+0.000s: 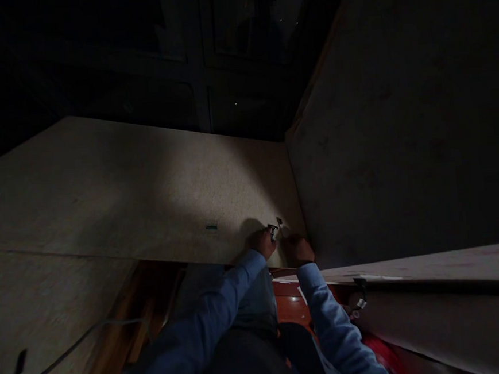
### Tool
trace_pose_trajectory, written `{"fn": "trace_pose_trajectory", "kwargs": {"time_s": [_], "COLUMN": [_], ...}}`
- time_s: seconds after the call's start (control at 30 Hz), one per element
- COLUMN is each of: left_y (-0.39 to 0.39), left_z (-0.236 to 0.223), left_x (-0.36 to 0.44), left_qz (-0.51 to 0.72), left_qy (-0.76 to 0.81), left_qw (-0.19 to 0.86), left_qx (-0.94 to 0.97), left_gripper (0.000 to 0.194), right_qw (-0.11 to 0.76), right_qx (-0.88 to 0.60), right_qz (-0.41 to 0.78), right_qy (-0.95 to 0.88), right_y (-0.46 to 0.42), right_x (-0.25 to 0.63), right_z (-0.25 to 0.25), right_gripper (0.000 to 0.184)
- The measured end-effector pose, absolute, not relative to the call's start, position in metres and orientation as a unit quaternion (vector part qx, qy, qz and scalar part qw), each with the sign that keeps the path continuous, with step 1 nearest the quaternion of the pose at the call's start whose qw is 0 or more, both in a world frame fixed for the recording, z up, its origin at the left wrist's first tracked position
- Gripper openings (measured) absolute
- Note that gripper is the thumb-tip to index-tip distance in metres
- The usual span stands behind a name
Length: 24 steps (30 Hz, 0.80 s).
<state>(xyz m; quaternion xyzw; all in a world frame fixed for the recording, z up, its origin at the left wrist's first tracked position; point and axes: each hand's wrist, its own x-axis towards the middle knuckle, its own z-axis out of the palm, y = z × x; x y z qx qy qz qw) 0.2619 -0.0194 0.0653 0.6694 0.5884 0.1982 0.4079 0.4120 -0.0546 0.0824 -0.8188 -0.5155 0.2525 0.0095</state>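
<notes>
My left hand point(262, 243), in a blue sleeve, is closed around a small shiny T-shaped metal piece point(272, 230) whose head sticks up past my fingers. To its right, my right hand point(298, 249) is closed, its fingers in shadow. A thin stick with a dark tip point(279, 222) reaches from it toward the metal piece; its kind is too small and dim to make out. Both hands are just above the near edge of a pale tabletop point(179, 175), close to its right corner. A small green-marked item point(212, 227) lies on the surface left of my hands.
A dark upright panel point(400, 129) borders the tabletop on the right. Dark window panes point(250, 31) are beyond its far edge. A grey cable point(68, 352) runs over the lower left surface beside a small black object point(20, 362). A red-brown surface point(291, 303) shows below my hands.
</notes>
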Motion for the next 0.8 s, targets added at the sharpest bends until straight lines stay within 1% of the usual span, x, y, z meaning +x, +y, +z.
{"fn": "trace_pose_trajectory", "kwargs": {"time_s": [0.13, 0.2, 0.37, 0.47, 0.53, 0.6, 0.73, 0.8], "left_y": [-0.021, -0.026, -0.038, -0.041, -0.042, -0.043, -0.046, -0.047], "left_z": [0.068, 0.071, 0.082, 0.086, 0.086, 0.083, 0.074, 0.07], "left_x": [0.24, 0.221, 0.15, 0.106, 0.081, 0.059, 0.028, 0.018], "left_qz": [0.228, 0.259, 0.354, 0.405, 0.431, 0.453, 0.481, 0.486], "left_qy": [0.571, 0.557, 0.521, 0.526, 0.532, 0.536, 0.54, 0.538], "left_qw": [0.477, 0.516, 0.593, 0.604, 0.603, 0.601, 0.598, 0.606], "left_qx": [0.628, 0.597, 0.501, 0.442, 0.408, 0.382, 0.345, 0.327], "left_gripper": [0.008, 0.009, 0.032, 0.042, 0.045, 0.045, 0.044, 0.045], "right_qw": [0.014, 0.021, 0.056, 0.07, 0.074, 0.074, 0.065, 0.06], "right_qx": [-0.816, -0.812, -0.792, -0.779, -0.778, -0.783, -0.802, -0.81], "right_qz": [0.265, 0.267, 0.269, 0.276, 0.278, 0.276, 0.269, 0.266], "right_qy": [-0.514, -0.519, -0.546, -0.559, -0.559, -0.552, -0.529, -0.52], "right_y": [-0.055, -0.058, -0.055, -0.046, -0.04, -0.034, -0.026, -0.024], "right_x": [0.41, 0.402, 0.358, 0.319, 0.294, 0.271, 0.233, 0.218], "right_z": [0.086, 0.087, 0.087, 0.088, 0.089, 0.09, 0.089, 0.089], "right_gripper": [0.041, 0.039, 0.033, 0.03, 0.031, 0.033, 0.044, 0.046]}}
